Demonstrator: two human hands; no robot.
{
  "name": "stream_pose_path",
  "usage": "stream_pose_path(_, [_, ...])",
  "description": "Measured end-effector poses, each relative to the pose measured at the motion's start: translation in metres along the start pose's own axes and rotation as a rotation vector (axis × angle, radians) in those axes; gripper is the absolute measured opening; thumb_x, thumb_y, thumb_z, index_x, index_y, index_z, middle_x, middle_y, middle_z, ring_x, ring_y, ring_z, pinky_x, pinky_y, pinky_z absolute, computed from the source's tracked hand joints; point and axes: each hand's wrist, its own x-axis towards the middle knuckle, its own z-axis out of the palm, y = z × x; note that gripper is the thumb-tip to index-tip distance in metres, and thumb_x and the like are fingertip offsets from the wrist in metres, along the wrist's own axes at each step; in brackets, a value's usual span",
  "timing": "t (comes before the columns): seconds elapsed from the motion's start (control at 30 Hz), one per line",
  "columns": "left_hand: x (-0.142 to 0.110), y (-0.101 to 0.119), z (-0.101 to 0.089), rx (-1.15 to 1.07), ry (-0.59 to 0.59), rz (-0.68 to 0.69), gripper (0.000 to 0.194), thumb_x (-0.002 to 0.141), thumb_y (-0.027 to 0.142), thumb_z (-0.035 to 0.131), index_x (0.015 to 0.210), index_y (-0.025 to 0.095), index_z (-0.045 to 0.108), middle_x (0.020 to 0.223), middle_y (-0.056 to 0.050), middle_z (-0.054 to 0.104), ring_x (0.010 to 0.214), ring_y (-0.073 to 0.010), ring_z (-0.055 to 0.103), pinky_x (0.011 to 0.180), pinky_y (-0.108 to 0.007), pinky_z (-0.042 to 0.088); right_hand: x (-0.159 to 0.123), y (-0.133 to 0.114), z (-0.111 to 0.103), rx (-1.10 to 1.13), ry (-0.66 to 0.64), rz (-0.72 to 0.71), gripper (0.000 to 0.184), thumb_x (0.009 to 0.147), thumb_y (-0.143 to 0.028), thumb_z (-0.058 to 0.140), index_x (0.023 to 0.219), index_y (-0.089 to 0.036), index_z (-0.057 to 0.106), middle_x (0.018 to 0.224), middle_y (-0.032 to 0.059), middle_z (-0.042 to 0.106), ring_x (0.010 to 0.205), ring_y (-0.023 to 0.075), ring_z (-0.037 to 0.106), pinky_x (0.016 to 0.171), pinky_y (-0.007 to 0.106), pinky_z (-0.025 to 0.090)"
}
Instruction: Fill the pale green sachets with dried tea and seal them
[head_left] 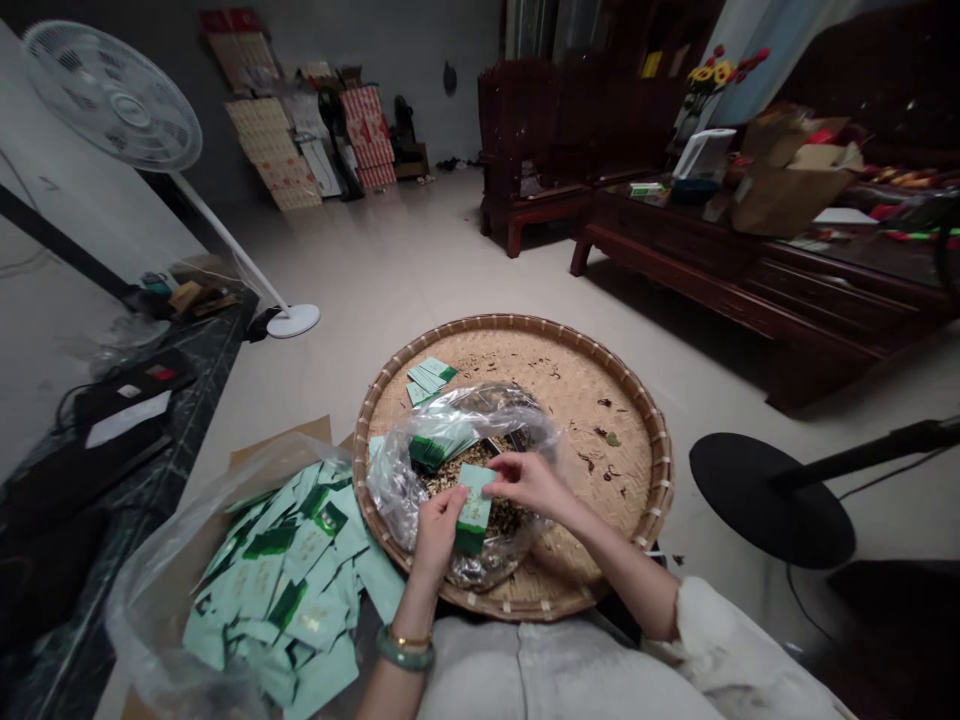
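A small green packet (475,500) is held upright between my two hands, above a clear plastic bag (394,480) of dried, loose plant bits. My left hand (439,525) pinches its left edge. At its upper right edge, my right hand (529,483) is closed with thumb and fingers on the packet. More green packets (442,443) lie inside the bag, over the dried bits. The bag rests in a round woven bamboo tray (630,400) across my lap. A few packets (430,378) are stacked near the tray's far left rim.
To the left, a large plastic-lined box (150,570) holds a heap of green packets. A white fan (292,320) stands beyond it, by a dark stone ledge (217,370). A black round base (772,500) is at right, and a dark wooden table (697,270) stands behind.
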Motion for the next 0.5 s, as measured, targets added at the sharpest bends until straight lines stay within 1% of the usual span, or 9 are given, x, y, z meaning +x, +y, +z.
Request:
stream_pose_path(0.07, [0.000, -0.002, 0.001, -0.030, -0.004, -0.022, 0.040, 0.071, 0.050, 0.064, 0.075, 0.011, 0.073, 0.061, -0.002, 0.063, 0.059, -0.0139, 0.050, 0.055, -0.023, 0.040, 0.000, 0.004, 0.005, 0.107, 0.070, 0.037, 0.035, 0.061, -0.034, 0.074, 0.088, -0.016, 0.060, 0.058, -0.0057, 0.055, 0.046, 0.0080, 0.046, 0.042, 0.020, 0.038])
stream_pose_path(0.13, [0.000, -0.004, 0.002, -0.054, 0.008, -0.027, 0.042, 0.072, 0.051, 0.063, 0.077, 0.011, 0.073, 0.062, -0.002, 0.064, 0.058, -0.0136, 0.051, 0.055, -0.022, 0.041, -0.001, 0.007, 0.011, 0.201, 0.155, 0.042, 0.036, 0.061, -0.033, 0.072, 0.087, -0.018, 0.054, 0.059, -0.0062, 0.055, 0.046, 0.0081, 0.047, 0.041, 0.019, 0.038])
stream_pose_path(0.23, [-0.001, -0.003, 0.004, -0.059, -0.001, -0.025, 0.041, 0.070, 0.050, 0.065, 0.080, 0.011, 0.073, 0.065, -0.002, 0.065, 0.060, -0.0139, 0.053, 0.057, -0.023, 0.042, -0.001, 0.009, 0.017, 0.252, 0.199, 0.031, 0.032, 0.059, -0.029, 0.072, 0.081, -0.019, 0.050, 0.061, -0.0052, 0.057, 0.050, 0.0086, 0.049, 0.042, 0.019, 0.039])
stream_pose_path(0.33, [-0.001, 0.000, 0.006, -0.052, -0.039, -0.055, 0.042, 0.065, 0.049, 0.070, 0.082, 0.010, 0.072, 0.063, -0.002, 0.065, 0.057, -0.0140, 0.053, 0.056, -0.023, 0.043, -0.002, 0.008, 0.020, 0.268, 0.194, 0.039, 0.029, 0.060, -0.026, 0.069, 0.084, -0.018, 0.053, 0.062, -0.0043, 0.058, 0.052, 0.0087, 0.051, 0.043, 0.018, 0.038])
stream_pose_path(0.4, [-0.002, 0.001, 0.007, -0.042, -0.032, -0.065, 0.042, 0.064, 0.050, 0.071, 0.077, 0.010, 0.072, 0.059, -0.001, 0.063, 0.054, -0.0132, 0.052, 0.054, -0.023, 0.042, -0.002, 0.007, 0.019, 0.279, 0.174, 0.047, 0.032, 0.061, -0.026, 0.069, 0.089, -0.017, 0.056, 0.063, -0.0045, 0.058, 0.053, 0.0084, 0.050, 0.043, 0.018, 0.037])
stream_pose_path(0.5, [-0.001, -0.001, 0.007, -0.032, -0.020, -0.065, 0.043, 0.064, 0.052, 0.070, 0.071, 0.010, 0.071, 0.055, 0.001, 0.059, 0.052, -0.0116, 0.048, 0.050, -0.022, 0.039, -0.002, 0.005, 0.013, 0.281, 0.073, 0.106, 0.040, 0.060, -0.028, 0.071, 0.096, -0.015, 0.061, 0.063, -0.0048, 0.058, 0.052, 0.0076, 0.049, 0.043, 0.017, 0.037])
